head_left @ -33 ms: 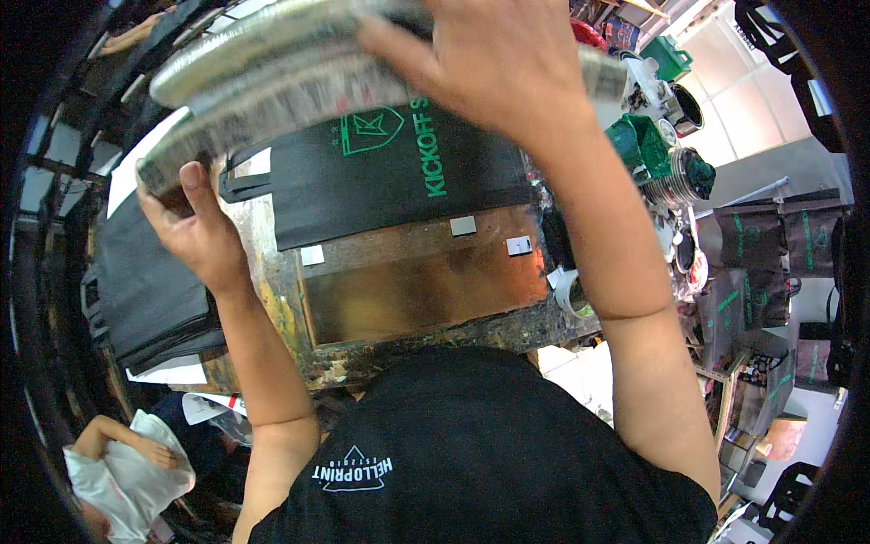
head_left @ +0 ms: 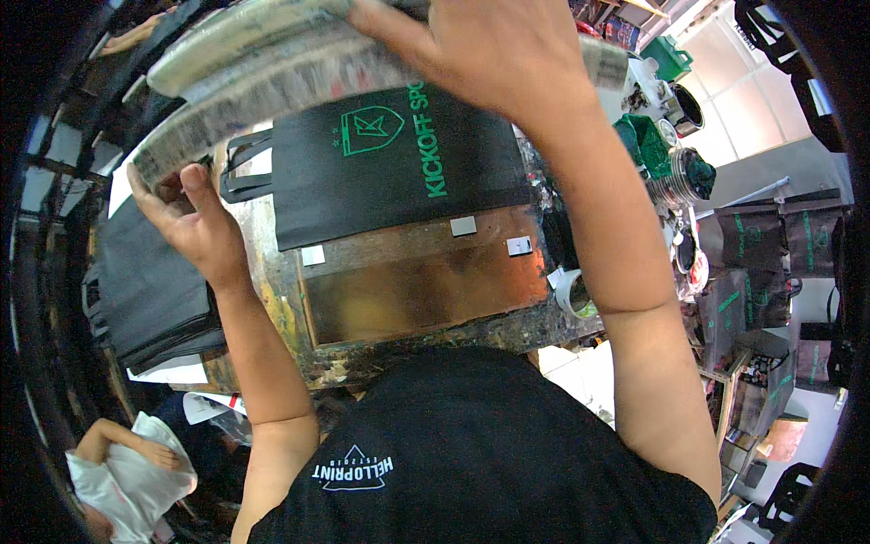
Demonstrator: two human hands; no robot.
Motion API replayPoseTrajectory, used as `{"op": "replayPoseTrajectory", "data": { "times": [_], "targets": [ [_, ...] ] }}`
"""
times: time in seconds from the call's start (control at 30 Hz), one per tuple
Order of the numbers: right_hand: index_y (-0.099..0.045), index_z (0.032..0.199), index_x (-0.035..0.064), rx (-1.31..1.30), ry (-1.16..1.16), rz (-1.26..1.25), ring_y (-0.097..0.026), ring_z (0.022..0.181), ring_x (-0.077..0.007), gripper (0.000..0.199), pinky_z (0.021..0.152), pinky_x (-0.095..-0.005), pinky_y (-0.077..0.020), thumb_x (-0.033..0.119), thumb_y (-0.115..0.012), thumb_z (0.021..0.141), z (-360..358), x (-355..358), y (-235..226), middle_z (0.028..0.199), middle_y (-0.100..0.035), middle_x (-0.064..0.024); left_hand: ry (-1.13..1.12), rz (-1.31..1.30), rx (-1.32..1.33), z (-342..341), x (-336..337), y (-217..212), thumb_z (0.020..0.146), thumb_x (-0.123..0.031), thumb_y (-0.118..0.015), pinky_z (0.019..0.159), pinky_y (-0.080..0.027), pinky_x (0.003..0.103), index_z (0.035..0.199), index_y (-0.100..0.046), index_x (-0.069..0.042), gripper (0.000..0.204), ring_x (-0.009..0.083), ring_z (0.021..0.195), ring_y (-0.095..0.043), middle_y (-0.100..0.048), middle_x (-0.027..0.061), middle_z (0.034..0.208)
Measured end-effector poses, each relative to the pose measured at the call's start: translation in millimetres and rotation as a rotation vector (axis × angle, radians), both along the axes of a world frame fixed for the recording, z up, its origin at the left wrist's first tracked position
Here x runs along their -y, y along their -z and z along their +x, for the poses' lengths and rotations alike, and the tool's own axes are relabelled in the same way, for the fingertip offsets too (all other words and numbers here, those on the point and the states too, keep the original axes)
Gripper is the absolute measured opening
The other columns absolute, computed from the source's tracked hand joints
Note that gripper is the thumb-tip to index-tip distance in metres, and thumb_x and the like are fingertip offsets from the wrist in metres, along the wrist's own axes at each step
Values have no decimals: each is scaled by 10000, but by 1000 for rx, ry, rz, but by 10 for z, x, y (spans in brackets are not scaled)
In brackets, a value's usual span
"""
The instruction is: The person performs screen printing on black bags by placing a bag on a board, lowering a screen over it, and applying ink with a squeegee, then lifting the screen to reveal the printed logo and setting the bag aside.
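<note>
A screen-printing frame (head_left: 281, 102), stained grey and wrapped at its edge, is raised at a tilt above the bench. My left hand (head_left: 207, 231) is closed around its lower left corner, thumb on the near side. Over the upper part of the frame lies my right hand (head_left: 507, 54), thumb stretched leftward; its other fingers are cut off or hidden, so its grip does not show. Beneath the frame, a flat black bag (head_left: 362, 195) bears a green shield print and green lettering. Its handles (head_left: 245, 168) stick out at the left.
The bag lies partly over a brownish board (head_left: 408, 290) with small white tabs. At the left is a stack of black bags (head_left: 154, 281). A tape roll (head_left: 573, 295), tins and a green container (head_left: 669, 59) crowd the right side. Another person (head_left: 136, 462) is at lower left.
The frame has shifted slightly up and away with both hands, uncovering more of the green print on the black bag. The bag stays in place.
</note>
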State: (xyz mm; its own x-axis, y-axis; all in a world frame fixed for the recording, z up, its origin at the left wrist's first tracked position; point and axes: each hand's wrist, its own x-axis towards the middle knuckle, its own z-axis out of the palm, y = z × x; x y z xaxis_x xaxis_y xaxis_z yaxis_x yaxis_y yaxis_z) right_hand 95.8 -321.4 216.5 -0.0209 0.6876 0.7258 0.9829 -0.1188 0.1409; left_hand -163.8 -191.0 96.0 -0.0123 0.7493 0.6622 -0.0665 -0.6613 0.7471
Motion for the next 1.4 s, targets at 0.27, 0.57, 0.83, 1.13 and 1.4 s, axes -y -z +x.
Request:
{"op": "replayPoseTrajectory", "data": {
  "times": [0.27, 0.57, 0.83, 1.13, 1.4],
  "targets": [
    [-686, 1076, 66, -198, 19, -295, -547, 746, -189, 603, 793, -418, -461, 597, -400, 1083, -3, -82, -684, 773, -593, -48, -186, -262, -1051, -485, 118, 1405, 897, -459, -816, 1084, -424, 543, 1595, -336, 46, 987, 457, 1238, -570, -566, 350, 1309],
    [-709, 1089, 35, -309, 94, -329, -667, 835, -209, 632, 870, -433, -511, 565, -366, 1097, -70, -150, -912, 877, -714, -113, -157, -490, -1254, -466, 11, 1472, 767, -335, -913, 1015, -487, 537, 1612, -339, -14, 1070, 494, 1170, -611, -624, 337, 1236],
    [-686, 1129, 42, -153, 36, -327, -593, 793, -172, 614, 858, -405, -503, 565, -366, 1102, 181, -226, -737, 838, -649, -63, -11, -496, -939, -334, -24, 1271, 815, -145, -864, 1101, -464, 453, 1524, -485, 10, 819, 383, 1298, -601, -629, 288, 1363],
    [-651, 1261, 52, -165, 126, -398, -594, 834, -174, 671, 886, -416, -491, 628, -351, 1093, 69, -324, -756, 904, -651, -45, 65, -397, -336, -1168, -671, 193, 966, 25, -707, 912, -531, 248, 1401, -636, 15, 442, 127, 1047, -667, -695, 117, 1232],
    [-638, 948, 107, -127, 110, -180, -561, 768, -177, 673, 819, -375, -456, 725, -390, 1046, 175, -421, -664, 788, -585, -18, -168, -504, -227, -3216, -714, -66, 975, 16, -701, 907, -554, 268, 1381, -632, 50, 413, 155, 1025, -698, -720, 134, 1209]
  ]
}}
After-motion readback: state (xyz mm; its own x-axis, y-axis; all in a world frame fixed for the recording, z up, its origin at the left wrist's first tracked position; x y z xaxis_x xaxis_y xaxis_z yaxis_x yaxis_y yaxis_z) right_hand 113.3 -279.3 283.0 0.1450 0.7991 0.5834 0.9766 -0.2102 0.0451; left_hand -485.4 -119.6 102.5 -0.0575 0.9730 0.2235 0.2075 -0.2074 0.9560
